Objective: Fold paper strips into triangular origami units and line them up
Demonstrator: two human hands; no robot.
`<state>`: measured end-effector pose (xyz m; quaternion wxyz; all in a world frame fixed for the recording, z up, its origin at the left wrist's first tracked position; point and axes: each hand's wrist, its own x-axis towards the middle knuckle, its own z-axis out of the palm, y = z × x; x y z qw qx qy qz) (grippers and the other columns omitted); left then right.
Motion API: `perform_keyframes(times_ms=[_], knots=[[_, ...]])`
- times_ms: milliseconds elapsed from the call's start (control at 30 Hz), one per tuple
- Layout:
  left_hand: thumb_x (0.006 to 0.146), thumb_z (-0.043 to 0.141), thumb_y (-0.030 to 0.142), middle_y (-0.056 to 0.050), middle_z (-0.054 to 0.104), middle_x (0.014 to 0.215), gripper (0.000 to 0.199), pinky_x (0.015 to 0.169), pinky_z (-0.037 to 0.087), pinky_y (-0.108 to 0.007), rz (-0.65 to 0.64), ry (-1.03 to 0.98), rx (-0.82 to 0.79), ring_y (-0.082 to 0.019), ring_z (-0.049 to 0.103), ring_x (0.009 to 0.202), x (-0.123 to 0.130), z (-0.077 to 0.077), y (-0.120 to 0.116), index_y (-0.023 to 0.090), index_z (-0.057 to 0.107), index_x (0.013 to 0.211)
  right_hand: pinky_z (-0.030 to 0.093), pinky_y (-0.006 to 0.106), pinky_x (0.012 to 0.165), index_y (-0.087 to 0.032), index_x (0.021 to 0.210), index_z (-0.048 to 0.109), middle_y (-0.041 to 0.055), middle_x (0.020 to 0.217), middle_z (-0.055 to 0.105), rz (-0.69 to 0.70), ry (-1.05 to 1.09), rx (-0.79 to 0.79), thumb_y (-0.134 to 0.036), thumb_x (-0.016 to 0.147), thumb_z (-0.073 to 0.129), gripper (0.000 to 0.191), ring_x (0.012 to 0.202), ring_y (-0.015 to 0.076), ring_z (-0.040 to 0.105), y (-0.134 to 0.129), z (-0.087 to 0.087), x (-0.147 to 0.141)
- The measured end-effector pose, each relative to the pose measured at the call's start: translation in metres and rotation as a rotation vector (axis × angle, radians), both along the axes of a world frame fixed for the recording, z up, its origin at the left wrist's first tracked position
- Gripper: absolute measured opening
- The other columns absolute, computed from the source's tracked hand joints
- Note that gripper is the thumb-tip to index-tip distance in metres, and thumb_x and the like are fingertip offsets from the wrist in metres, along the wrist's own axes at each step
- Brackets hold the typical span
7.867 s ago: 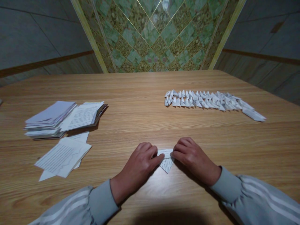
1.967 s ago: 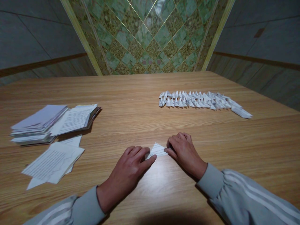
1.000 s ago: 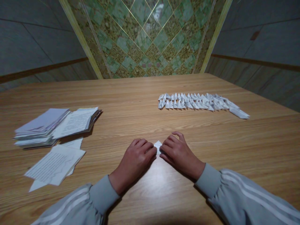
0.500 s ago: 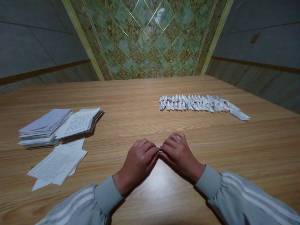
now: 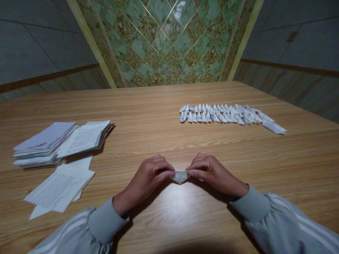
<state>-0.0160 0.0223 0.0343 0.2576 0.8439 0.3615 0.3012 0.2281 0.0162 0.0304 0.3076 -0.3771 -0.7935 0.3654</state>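
Observation:
Between my two hands is a small folded piece of paper (image 5: pixel 180 177), printed on its face, with a straight top edge and a point facing down toward me. My left hand (image 5: pixel 150 173) pinches its left corner between thumb and fingers. At the opposite corner, my right hand (image 5: pixel 208 173) has the same kind of pinch. Both fingertips cover the paper's ends. The paper is held low, just over the wooden table (image 5: pixel 148 137).
Two rows of folded paper pieces (image 5: pixel 219 114) stand at the back right, trailing off in a flatter folded strip (image 5: pixel 274 127). On the left lie a thick paper stack (image 5: pixel 45 139), an open pile of printed pages (image 5: pixel 83 139) and loose sheets (image 5: pixel 62 188). A tiled wall (image 5: pixel 169 42) rises behind.
My hands have moved apart from almost touching, and the folded paper's face now shows between them. The camera has shifted slightly.

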Motion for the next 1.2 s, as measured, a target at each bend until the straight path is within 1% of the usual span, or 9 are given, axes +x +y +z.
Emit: perform_keyframes(times_ms=[167,333,467,533,600,767,900,1067,1200], knots=[[0.090,0.062,0.021,-0.002,0.067,0.071,0.016,0.064,0.044,-0.026,0.027,-0.030,-0.088,-0.015,0.061,0.069,-0.005,0.007,0.003,0.018,0.074,0.080,0.044,0.029,0.065,-0.018,0.076,0.076,0.0039,0.071,0.069,-0.041,0.026,-0.108,-0.040,0.093,0.062,0.032,0.073,0.0174,0.059,0.006,0.003,0.018],[0.091,0.059,0.022,-0.001,0.068,0.074,0.017,0.064,0.045,-0.025,0.049,-0.019,-0.207,-0.015,0.062,0.068,-0.006,0.014,0.004,0.017,0.071,0.080,0.049,0.031,0.068,-0.018,0.082,0.076,0.0054,0.078,0.071,-0.226,0.078,-0.067,-0.041,0.094,0.061,0.029,0.076,0.0194,0.064,0.013,0.005,0.034],[0.092,0.058,0.020,-0.002,0.069,0.079,0.015,0.070,0.046,-0.026,-0.045,0.030,-0.156,-0.016,0.062,0.075,0.004,0.017,-0.003,0.017,0.070,0.083,0.049,0.031,0.076,-0.020,0.107,0.074,0.0066,0.095,0.074,-0.071,-0.034,0.081,-0.036,0.096,0.058,0.025,0.087,0.0194,0.064,0.003,0.010,0.012],[0.092,0.059,0.020,-0.003,0.070,0.081,0.015,0.071,0.046,-0.027,-0.059,0.016,-0.094,-0.017,0.062,0.077,0.007,0.016,-0.005,0.018,0.072,0.085,0.046,0.030,0.073,-0.019,0.099,0.075,0.0047,0.086,0.072,0.024,-0.108,0.119,-0.034,0.096,0.059,0.021,0.081,0.0180,0.062,-0.005,0.011,-0.003],[0.093,0.059,0.021,-0.003,0.070,0.080,0.015,0.070,0.046,-0.028,-0.008,-0.033,-0.034,-0.017,0.062,0.077,0.007,0.014,-0.006,0.018,0.073,0.087,0.044,0.028,0.069,-0.018,0.086,0.074,0.0037,0.077,0.070,-0.011,-0.133,0.150,-0.027,0.096,0.059,0.020,0.076,0.0172,0.061,-0.011,0.009,-0.014],[0.090,0.063,0.024,-0.004,0.072,0.078,0.015,0.067,0.047,-0.029,0.305,-0.202,0.023,-0.018,0.064,0.073,0.004,0.007,-0.003,0.019,0.074,0.082,0.042,0.026,0.063,-0.018,0.089,0.071,0.0014,0.078,0.071,-0.271,-0.029,0.089,-0.016,0.088,0.060,0.012,0.069,0.0154,0.061,-0.014,0.006,-0.018],[0.084,0.070,0.026,-0.003,0.070,0.078,0.010,0.064,0.048,-0.027,0.409,-0.397,-0.190,-0.017,0.064,0.071,0.005,0.001,-0.004,0.018,0.074,0.089,0.037,0.025,0.054,-0.018,0.075,0.064,-0.0007,0.065,0.064,-0.318,0.002,-0.010,-0.023,0.088,0.059,0.015,0.057,0.0131,0.055,-0.014,0.008,-0.016],[0.079,0.076,0.029,0.002,0.062,0.073,0.029,0.059,0.046,-0.022,0.366,-0.582,-0.427,-0.012,0.058,0.065,0.005,-0.001,-0.003,0.019,0.072,0.106,0.043,0.025,0.057,-0.017,0.077,0.062,0.0024,0.068,0.070,-0.192,0.120,-0.252,-0.036,0.090,0.061,0.023,0.061,0.0148,0.062,-0.013,0.008,-0.011],[0.086,0.069,0.043,-0.003,0.067,0.088,0.039,0.066,0.049,-0.025,0.325,-0.731,-0.590,-0.014,0.061,0.072,0.009,0.003,-0.003,0.020,0.067,0.116,0.049,0.029,0.064,-0.017,0.084,0.058,0.0042,0.073,0.072,-0.148,0.329,-0.420,-0.045,0.090,0.062,0.028,0.066,0.0167,0.067,-0.012,0.004,-0.012]])
